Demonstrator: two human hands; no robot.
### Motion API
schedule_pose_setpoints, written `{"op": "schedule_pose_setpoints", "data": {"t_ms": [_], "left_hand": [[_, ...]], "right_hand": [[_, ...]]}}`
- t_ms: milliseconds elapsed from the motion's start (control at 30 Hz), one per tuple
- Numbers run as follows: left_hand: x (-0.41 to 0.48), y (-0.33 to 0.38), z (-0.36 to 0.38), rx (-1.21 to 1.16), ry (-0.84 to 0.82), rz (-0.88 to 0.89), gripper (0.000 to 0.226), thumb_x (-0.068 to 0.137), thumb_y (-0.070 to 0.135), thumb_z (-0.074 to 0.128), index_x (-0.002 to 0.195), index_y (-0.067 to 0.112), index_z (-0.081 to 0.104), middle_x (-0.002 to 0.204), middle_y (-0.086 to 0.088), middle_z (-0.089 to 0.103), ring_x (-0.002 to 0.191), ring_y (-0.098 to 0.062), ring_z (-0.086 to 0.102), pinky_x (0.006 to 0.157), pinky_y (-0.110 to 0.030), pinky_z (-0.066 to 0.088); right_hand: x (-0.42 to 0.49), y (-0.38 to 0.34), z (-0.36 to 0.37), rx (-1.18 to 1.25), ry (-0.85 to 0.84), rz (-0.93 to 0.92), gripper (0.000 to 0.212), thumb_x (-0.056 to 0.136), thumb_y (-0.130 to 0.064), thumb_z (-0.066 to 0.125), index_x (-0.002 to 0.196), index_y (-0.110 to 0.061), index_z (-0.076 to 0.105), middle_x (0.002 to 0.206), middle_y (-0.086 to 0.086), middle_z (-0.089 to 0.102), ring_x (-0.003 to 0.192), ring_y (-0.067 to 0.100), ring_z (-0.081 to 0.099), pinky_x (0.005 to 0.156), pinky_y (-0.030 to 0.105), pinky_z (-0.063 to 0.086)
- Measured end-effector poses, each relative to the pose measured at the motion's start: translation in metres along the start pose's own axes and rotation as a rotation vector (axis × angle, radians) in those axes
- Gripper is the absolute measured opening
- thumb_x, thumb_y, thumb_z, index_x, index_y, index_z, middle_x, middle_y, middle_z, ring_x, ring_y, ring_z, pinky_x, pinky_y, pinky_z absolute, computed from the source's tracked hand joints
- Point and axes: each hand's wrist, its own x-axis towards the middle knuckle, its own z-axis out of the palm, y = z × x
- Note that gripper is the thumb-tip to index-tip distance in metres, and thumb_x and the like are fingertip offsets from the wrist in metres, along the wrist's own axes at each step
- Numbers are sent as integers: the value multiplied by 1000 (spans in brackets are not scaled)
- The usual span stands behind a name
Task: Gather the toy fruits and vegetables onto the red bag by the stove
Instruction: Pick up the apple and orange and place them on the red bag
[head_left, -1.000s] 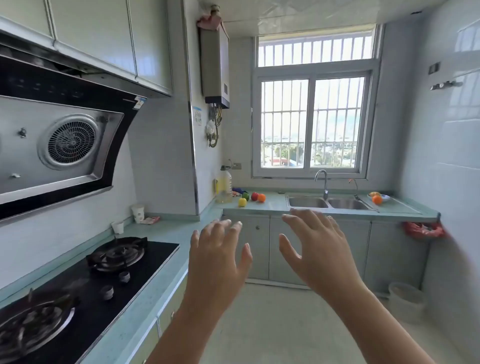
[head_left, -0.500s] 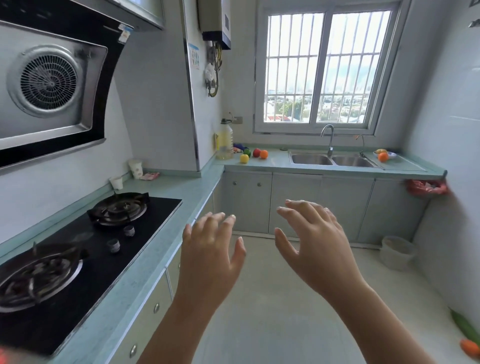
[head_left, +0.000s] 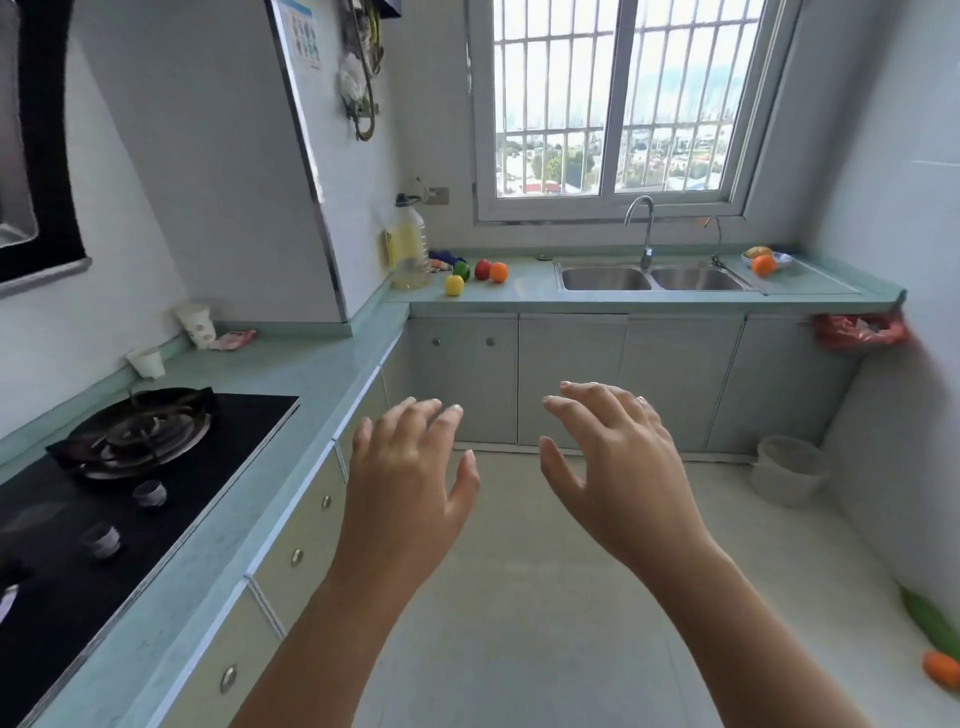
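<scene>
Fingers on left hand (head_left: 410, 483) and right hand (head_left: 618, 467) are spread, holding nothing. Approach step, I judge; next calls for walking to the toys (head_left: 482, 269) on the counter (head_left: 535, 292).

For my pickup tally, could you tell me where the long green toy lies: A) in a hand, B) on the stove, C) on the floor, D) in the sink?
C: the long green toy lies on the floor at the view's right edge, near an orange toy.

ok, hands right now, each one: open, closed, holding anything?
Left hand: open, fingers spread, holding nothing.
Right hand: open, fingers loosely bent, holding nothing.
</scene>
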Motion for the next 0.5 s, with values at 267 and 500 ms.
{"op": "schedule_pose_setpoints", "data": {"t_ms": [267,500], "left_hand": [[85,25,106,-32,-34,30,41,82,31,42,107,7,65,108,-11,65,107,-31,59,91,-55,44],[126,3,176,-49,-88,-28,42,82,31,42,107,7,64,108,-12,65,106,-31,59,90,-55,44]], "right_hand": [[61,104,50,-54,-4,26,39,79,-34,42,101,-11,65,106,8,65,101,31,59,86,53,45],[97,143,116,4,-43,49,38,79,-33,43,101,-10,65,106,8,65,100,31,60,87,54,47]]}}
